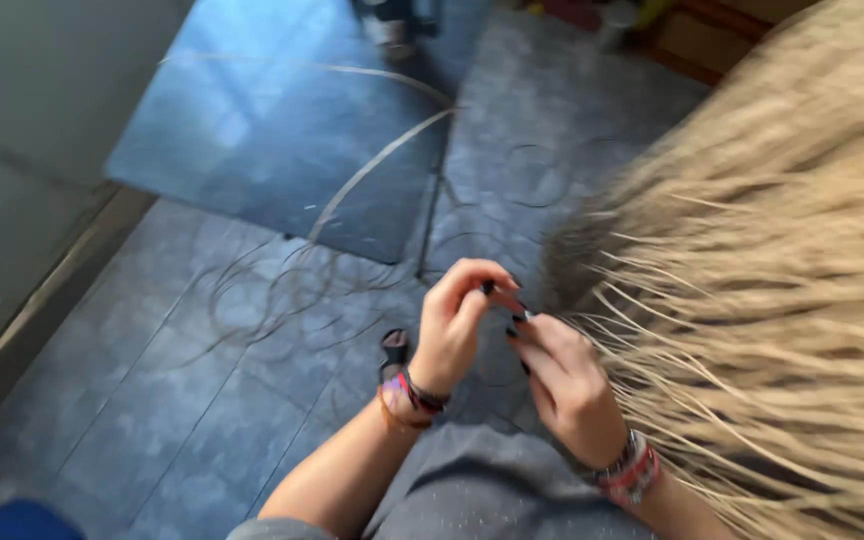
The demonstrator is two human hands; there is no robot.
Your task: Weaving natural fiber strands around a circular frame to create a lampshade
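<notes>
Blue-grey tiled floor (252, 150) strewn with loose strands (282, 290), both hands (507, 340) together, pinching straw fibres (752, 300).

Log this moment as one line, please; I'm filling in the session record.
left hand: pinching thin fibre strand | right hand: fingertips meeting left, at straw-coloured fibre bundle | loose strands on grey tiled floor

The straw bundle (782, 260) is blurring and running off the right edge; whatever the fingertips (517, 318) are pinching is too small to tell.
</notes>
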